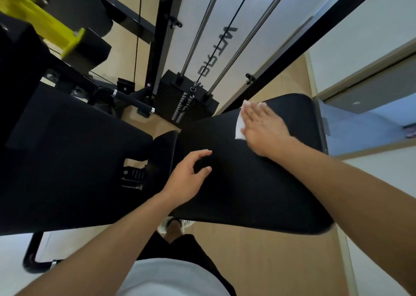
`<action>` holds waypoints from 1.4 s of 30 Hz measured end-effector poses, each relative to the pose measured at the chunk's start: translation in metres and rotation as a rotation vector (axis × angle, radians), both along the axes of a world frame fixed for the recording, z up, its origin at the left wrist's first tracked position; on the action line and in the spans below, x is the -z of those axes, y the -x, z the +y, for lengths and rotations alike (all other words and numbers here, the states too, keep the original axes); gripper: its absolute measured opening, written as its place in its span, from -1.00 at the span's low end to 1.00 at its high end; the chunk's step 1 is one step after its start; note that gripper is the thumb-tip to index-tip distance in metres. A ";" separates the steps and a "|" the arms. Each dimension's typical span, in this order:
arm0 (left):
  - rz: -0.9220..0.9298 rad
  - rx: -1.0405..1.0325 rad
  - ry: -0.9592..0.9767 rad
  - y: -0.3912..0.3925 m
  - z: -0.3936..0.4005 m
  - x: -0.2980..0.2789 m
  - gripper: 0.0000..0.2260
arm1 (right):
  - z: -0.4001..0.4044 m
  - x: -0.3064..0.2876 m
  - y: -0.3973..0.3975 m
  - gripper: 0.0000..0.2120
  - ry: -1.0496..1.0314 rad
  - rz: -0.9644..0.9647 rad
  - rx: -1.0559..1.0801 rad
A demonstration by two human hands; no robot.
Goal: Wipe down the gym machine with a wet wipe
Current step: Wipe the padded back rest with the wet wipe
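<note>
The right hand [262,129] lies flat with its fingers straight and close together, palm pressing a thin white wet wipe [240,124] onto the long black padded backrest of the gym machine [243,183]; the wipe is mostly hidden beneath the palm, a pale rectangular edge showing along the hand's thumb side and a crumpled corner peeping out past the fingertips, near the far rounded end of the pad; the pad's surface looks matte and faintly grained, its corners softly rounded. The left hand [189,178] hovers or rests lightly at the near left edge of the same pad, fingers spread apart and loosely curved, gripping nothing. To the left of that hand lies a second broad black padded seat cushion [74,160], flat and matte; between the two pads a gap shows light wooden floor [265,257]. Beyond the right hand's fingertips stands a stack of black rectangular weight plates [186,102], with two polished steel guide rods [236,50] rising from it and a thin black cable between them; farther left, a glossy yellow-green bracket [45,23] sits on the black frame; a short black bar handle with chrome ends [132,100] lies near the stack.
</note>
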State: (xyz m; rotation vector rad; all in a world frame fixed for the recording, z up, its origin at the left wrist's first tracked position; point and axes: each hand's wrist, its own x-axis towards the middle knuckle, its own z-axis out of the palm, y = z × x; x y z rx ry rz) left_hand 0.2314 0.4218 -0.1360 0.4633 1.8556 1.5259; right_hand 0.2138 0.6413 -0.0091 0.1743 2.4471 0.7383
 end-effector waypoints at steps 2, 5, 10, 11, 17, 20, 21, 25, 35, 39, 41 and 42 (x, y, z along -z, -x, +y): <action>-0.009 -0.007 -0.003 0.004 -0.001 0.000 -0.59 | -0.026 0.015 -0.029 -0.34 0.103 -0.095 -0.156; -0.019 -0.053 0.010 0.010 -0.009 0.002 -0.60 | -0.066 0.015 -0.086 -0.40 0.260 -0.450 -0.312; -0.042 -0.111 0.036 0.009 -0.023 0.009 -0.64 | -0.044 0.006 -0.039 -0.41 0.127 -0.272 -0.223; -0.049 -0.110 0.039 0.007 -0.023 0.010 -0.64 | -0.033 0.005 -0.016 -0.41 0.077 -0.196 -0.157; -0.092 -0.142 0.037 -0.012 -0.023 0.018 -0.67 | -0.036 0.041 0.015 -0.41 0.081 -0.172 -0.108; -0.098 -0.209 0.019 -0.016 -0.025 0.024 -0.68 | -0.074 0.057 -0.036 -0.40 0.215 -0.477 -0.341; -0.104 -0.220 0.017 -0.017 -0.027 0.026 -0.69 | -0.076 0.060 -0.041 -0.40 0.236 -0.528 -0.376; -0.142 -0.245 0.017 -0.021 -0.033 0.037 -0.69 | -0.048 0.061 0.013 -0.41 0.081 -0.191 -0.163; -0.166 -0.262 -0.001 -0.024 -0.048 0.042 -0.68 | -0.097 0.095 -0.041 -0.36 0.160 -0.417 -0.340; -0.185 -0.265 -0.033 -0.030 -0.052 0.045 -0.69 | -0.094 0.078 -0.060 -0.37 0.102 -0.363 -0.313; -0.187 -0.241 -0.029 -0.031 -0.054 0.047 -0.69 | -0.073 0.069 -0.028 -0.36 -0.046 -0.183 -0.231; -0.185 -0.225 -0.021 -0.031 -0.055 0.049 -0.68 | -0.061 0.066 -0.010 -0.38 -0.091 -0.126 -0.144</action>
